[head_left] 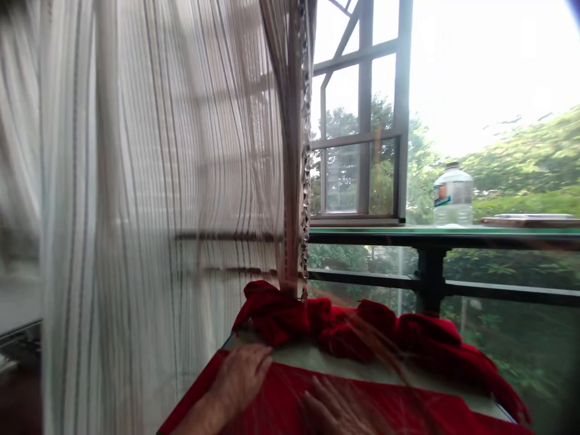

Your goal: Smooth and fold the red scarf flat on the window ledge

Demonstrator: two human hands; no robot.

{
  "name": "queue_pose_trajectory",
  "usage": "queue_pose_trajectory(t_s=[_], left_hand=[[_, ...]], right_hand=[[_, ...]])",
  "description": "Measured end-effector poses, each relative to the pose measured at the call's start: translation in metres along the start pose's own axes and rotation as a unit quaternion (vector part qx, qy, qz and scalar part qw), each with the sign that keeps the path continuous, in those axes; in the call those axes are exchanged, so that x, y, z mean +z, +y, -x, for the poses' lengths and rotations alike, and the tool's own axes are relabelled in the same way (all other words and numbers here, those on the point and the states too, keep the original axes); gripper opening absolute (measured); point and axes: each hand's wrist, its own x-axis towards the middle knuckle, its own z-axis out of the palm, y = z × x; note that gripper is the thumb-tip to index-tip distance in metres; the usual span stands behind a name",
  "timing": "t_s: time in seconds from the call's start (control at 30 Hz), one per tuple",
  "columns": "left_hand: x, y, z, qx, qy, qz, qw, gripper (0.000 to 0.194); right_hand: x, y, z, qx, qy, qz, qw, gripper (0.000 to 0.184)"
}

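Observation:
A red cloth point(344, 329) lies bunched along the far side of a pale board or tabletop point(362, 368), and part of it covers the near side. My left hand point(240, 374) rests flat on the red cloth at the board's left corner, fingers stretched toward the bunched part. My right hand point(333, 411) lies on the red cloth at the bottom edge, fingers spread and blurred. Neither hand holds anything.
A sheer striped curtain point(158, 181) with a beaded edge hangs at the left, touching the cloth. Behind are an open window frame point(362, 127), a dark railing point(430, 266) and a ledge with a large water bottle point(452, 193). Trees outside.

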Motion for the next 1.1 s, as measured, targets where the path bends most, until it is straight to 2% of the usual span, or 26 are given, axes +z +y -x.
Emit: queue_pose_trajectory(t_s=[0.07,0.17,0.23,0.33,0.43,0.53,0.63,0.77,0.87,0.93,1.1], left_hand=[[0.012,0.041,-0.001,0.069,-0.035,0.032,0.996,0.053],[0.024,0.079,-0.004,0.138,-0.114,0.071,0.981,0.070],[0.027,0.089,-0.008,0.145,-0.131,0.067,0.978,0.074],[0.030,0.091,-0.014,0.127,-0.129,0.046,0.982,0.072],[0.037,0.091,-0.020,0.162,-0.132,0.044,0.977,0.076],[0.051,0.092,-0.029,0.209,-0.152,0.053,0.965,0.080],[0.065,0.103,-0.038,0.209,-0.137,0.049,0.967,0.083],[0.070,0.147,-0.039,0.270,-0.092,0.106,0.953,0.085],[0.066,0.183,-0.035,0.295,-0.139,0.155,0.933,0.087],[0.062,0.196,-0.033,0.293,-0.164,0.162,0.928,0.090],[0.053,0.199,-0.036,0.313,-0.161,0.155,0.923,0.092]], right_hand=[[-0.027,0.009,0.001,0.033,-0.060,0.001,0.998,0.071],[-0.061,0.023,0.013,0.106,-0.073,0.032,0.991,0.074],[-0.072,0.029,0.022,0.127,-0.066,0.044,0.989,0.071],[-0.077,0.028,0.027,0.128,-0.066,0.046,0.988,0.073],[-0.081,0.020,0.023,0.132,-0.064,0.046,0.988,0.068],[-0.096,0.012,0.017,0.140,0.020,0.042,0.989,0.051],[-0.123,0.016,0.015,0.172,0.137,0.050,0.974,0.048],[-0.154,0.041,0.020,0.203,0.199,0.047,0.958,0.055],[-0.158,0.067,0.025,0.216,0.207,0.025,0.954,0.058],[-0.154,0.081,0.027,0.219,0.201,0.008,0.955,0.059],[-0.138,0.101,0.026,0.212,0.191,-0.028,0.958,0.053]])
